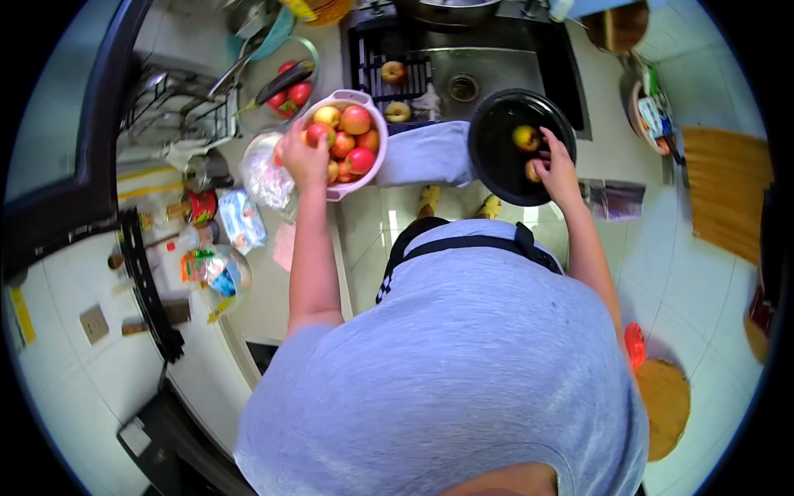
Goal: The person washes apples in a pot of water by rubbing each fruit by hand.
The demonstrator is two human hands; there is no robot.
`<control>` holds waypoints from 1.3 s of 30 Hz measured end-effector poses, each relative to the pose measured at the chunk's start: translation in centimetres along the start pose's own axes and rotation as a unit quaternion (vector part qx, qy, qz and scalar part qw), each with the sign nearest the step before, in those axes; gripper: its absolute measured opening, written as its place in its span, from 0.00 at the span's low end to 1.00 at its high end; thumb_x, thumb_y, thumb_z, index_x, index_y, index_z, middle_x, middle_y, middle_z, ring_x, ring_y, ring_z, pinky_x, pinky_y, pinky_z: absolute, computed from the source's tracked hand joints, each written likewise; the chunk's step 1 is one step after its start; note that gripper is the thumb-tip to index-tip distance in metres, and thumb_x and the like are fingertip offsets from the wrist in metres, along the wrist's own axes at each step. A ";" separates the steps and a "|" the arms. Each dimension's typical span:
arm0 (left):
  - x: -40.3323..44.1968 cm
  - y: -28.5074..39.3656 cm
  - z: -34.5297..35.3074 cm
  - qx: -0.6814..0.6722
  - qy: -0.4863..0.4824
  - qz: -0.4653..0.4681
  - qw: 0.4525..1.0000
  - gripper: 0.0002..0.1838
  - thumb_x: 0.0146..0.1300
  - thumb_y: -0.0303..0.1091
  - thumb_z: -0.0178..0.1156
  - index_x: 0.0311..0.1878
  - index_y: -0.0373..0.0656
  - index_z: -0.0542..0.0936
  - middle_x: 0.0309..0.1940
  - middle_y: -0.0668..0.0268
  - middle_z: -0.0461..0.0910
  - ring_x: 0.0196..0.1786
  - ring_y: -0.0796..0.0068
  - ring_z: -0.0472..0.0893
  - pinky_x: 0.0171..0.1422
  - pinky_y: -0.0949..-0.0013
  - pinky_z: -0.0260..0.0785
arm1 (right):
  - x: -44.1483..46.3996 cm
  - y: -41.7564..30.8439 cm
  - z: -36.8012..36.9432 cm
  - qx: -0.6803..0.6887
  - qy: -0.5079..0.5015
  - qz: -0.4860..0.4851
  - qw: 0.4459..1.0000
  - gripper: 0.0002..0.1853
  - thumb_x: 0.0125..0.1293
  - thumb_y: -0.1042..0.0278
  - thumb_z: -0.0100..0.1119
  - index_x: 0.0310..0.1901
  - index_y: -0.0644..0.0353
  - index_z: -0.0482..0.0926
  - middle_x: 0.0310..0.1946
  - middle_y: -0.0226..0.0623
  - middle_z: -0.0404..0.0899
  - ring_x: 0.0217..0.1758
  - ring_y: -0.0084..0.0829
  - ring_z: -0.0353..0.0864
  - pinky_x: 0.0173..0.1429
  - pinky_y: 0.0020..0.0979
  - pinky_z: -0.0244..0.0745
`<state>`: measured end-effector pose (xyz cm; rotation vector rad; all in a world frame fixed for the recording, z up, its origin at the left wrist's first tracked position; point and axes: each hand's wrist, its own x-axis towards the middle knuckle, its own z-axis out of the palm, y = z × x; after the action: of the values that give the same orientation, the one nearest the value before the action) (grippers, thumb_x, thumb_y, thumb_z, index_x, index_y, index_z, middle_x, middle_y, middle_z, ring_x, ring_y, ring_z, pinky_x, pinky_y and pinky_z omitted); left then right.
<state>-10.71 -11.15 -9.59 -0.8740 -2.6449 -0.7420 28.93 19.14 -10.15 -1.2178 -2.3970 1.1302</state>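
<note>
My left hand (pixel 304 159) is at the left rim of a pink colander (pixel 334 193) heaped with red and yellow apples (pixel 356 120). Its fingers and thumb curve around a red apple (pixel 320 135), partly hidden by the hand. On the right, my right hand (pixel 560 172) reaches into a round black basin (pixel 487 178), fingers closed around an apple (pixel 533 171) near the basin's right side. Another yellow-red apple (pixel 525 137) sits in the basin, just beyond my fingertips.
Two apples (pixel 394 73) lie by the black rack in the sink (pixel 500 59). A grey-blue cloth (pixel 426 155) hangs between colander and basin. A glass bowl (pixel 318 81) with an eggplant and red produce stands at upper left, near plastic-wrapped items (pixel 269 175).
</note>
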 end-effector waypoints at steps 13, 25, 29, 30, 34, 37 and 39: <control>-0.3 26.0 3.5 -0.365 -0.186 0.320 0.854 0.10 0.62 0.26 0.68 0.47 0.41 0.85 0.48 0.58 0.85 0.49 0.57 0.84 0.53 0.62 0.79 | 4.2 0.0 3.2 -0.169 -0.034 0.040 0.984 0.44 0.60 0.63 0.72 0.76 0.52 0.61 0.62 0.61 0.73 0.61 0.62 0.79 0.68 0.49 0.76; -5.3 26.9 7.6 -0.336 -0.354 0.139 0.862 0.21 0.70 0.35 0.65 0.60 0.35 0.78 0.47 0.52 0.86 0.41 0.66 0.88 0.46 0.68 0.81 | 2.4 -2.0 1.6 -0.029 0.018 0.013 0.999 0.37 0.43 0.61 0.85 0.59 0.52 0.81 0.48 0.46 0.78 0.54 0.48 0.82 0.60 0.41 0.78; -5.3 28.1 7.8 -0.427 -0.557 -0.085 0.708 0.29 0.79 0.54 0.53 0.66 0.37 0.72 0.46 0.54 0.86 0.40 0.68 0.87 0.42 0.69 0.80 | 1.4 -3.6 0.3 0.080 0.077 -0.066 0.992 0.35 0.47 0.58 0.84 0.58 0.57 0.82 0.45 0.44 0.77 0.51 0.45 0.81 0.58 0.38 0.77; -5.4 28.4 7.8 -0.466 -0.576 -0.139 0.657 0.29 0.80 0.60 0.46 0.63 0.41 0.73 0.41 0.60 0.84 0.35 0.71 0.85 0.38 0.71 0.76 | 1.0 -4.4 -0.2 0.066 0.069 -0.094 0.991 0.34 0.49 0.59 0.83 0.59 0.57 0.81 0.45 0.44 0.77 0.50 0.45 0.81 0.58 0.38 0.77; -4.6 28.7 7.6 -0.517 -0.598 -0.199 0.580 0.25 0.80 0.59 0.48 0.58 0.44 0.74 0.36 0.67 0.80 0.30 0.76 0.77 0.37 0.74 0.72 | 0.3 -4.6 -1.2 0.084 0.028 -0.124 0.988 0.34 0.57 0.65 0.77 0.66 0.56 0.77 0.48 0.43 0.75 0.53 0.42 0.78 0.60 0.37 0.74; -4.8 29.0 7.4 -0.523 -0.600 -0.202 0.571 0.25 0.80 0.58 0.48 0.57 0.44 0.74 0.36 0.66 0.80 0.31 0.76 0.78 0.37 0.74 0.71 | -0.1 -4.0 -1.6 0.123 0.022 -0.144 0.982 0.34 0.60 0.69 0.73 0.69 0.54 0.75 0.50 0.42 0.73 0.55 0.41 0.76 0.62 0.35 0.72; -4.9 29.2 7.5 -0.529 -0.609 -0.196 0.558 0.25 0.81 0.58 0.48 0.58 0.43 0.75 0.37 0.66 0.81 0.32 0.76 0.79 0.38 0.73 0.73 | -0.3 -4.0 -1.7 0.142 0.023 -0.155 0.977 0.33 0.61 0.71 0.70 0.70 0.53 0.74 0.50 0.42 0.73 0.56 0.40 0.75 0.63 0.35 0.72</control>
<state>10.40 10.65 -6.45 -1.3746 -3.2940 -3.0084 27.65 18.40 -6.07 -0.7417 -2.1966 1.2688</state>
